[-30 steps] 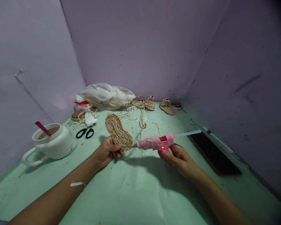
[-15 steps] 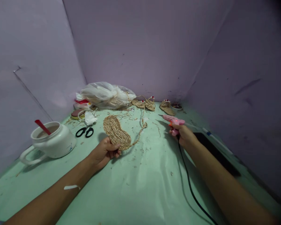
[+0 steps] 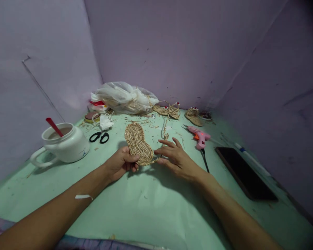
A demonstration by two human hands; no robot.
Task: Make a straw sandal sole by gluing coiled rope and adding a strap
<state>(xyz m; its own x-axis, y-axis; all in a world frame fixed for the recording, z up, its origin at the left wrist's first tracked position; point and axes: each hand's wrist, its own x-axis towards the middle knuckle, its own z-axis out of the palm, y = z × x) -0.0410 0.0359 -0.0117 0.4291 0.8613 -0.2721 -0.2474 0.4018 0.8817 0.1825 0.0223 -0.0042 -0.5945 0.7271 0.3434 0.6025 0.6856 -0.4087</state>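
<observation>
My left hand point(image 3: 123, 160) grips the lower end of a coiled straw-rope sole point(image 3: 138, 142), thumb on top and fingers underneath, holding it above the table. A loose braided rope point(image 3: 165, 130) runs from the sole's lower right edge, partly hidden behind my right hand point(image 3: 176, 158). That hand is beside the sole's right edge with fingers apart, its fingertips close to the rope; whether they touch it is unclear. A pink glue gun point(image 3: 199, 134) with a lit red light lies on the table beyond my right hand, its black cord trailing toward me.
On the left stand a white mug point(image 3: 75, 144) with a red stick and black-handled scissors point(image 3: 99, 137). A plastic bag point(image 3: 125, 99) and small straw sandals point(image 3: 194, 116) sit along the back wall. A dark phone point(image 3: 246, 173) lies at right. Straw scraps litter the green surface.
My right hand has let go of the glue gun, now lying on the table, and moved left to the sole. My left hand still holds the sole. The camera view has shifted slightly.
</observation>
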